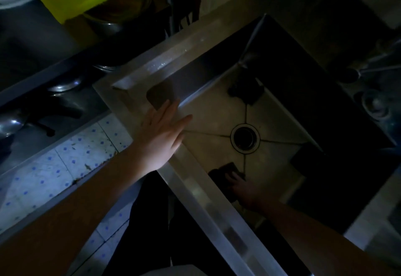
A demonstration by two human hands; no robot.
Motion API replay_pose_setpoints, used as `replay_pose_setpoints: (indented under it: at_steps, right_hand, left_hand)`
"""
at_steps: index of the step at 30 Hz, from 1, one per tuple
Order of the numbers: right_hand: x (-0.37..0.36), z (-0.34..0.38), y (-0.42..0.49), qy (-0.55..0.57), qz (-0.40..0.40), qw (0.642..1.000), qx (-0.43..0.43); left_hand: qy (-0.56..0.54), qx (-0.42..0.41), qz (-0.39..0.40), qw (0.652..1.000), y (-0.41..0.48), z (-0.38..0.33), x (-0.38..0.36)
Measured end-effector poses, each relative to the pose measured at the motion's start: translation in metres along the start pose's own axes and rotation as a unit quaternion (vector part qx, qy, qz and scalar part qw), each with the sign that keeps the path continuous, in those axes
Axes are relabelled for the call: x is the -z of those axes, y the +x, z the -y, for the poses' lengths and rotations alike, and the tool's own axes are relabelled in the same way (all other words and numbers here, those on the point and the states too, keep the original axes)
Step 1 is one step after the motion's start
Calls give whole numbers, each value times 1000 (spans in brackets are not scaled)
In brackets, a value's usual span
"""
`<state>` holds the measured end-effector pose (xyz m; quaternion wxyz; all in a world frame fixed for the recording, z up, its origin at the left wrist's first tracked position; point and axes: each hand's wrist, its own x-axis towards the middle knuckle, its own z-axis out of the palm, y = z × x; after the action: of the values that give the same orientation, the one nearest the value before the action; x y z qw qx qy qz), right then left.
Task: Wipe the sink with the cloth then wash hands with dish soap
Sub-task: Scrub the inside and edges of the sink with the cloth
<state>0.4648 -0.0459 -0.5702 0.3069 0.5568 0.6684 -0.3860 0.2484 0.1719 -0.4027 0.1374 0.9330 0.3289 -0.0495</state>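
My left hand lay open on the sink rim; my right hand pressed the dark cloth down, fingers seemingly straight.

Left hand lies mid-frame, fingers straight and spread, its forearm running to lower left; right hand — dim, lower right — stretches fingers forward, flat.
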Motion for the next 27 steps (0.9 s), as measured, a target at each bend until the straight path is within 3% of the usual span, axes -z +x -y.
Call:
replay_pose_setpoints:
  at_steps: [7,20,24,27]
  right_hand:
    - [-7,3,-6,86,-22,996,-8]
    - [79,34,45,214,-64,970,-97]
    - [57,46,11,243,-127,961,-38]
    - [27,37,-7,250,-61,962,-87]
  left_hand:
    - [1,-2,8,1000,-27,-30,-2]
    - [0,-38,13,999,-55,-18,-4]
    - [14,-62,13,998,-59,-15,-3]
    - [5,-62,20,998,-59,-16,1]
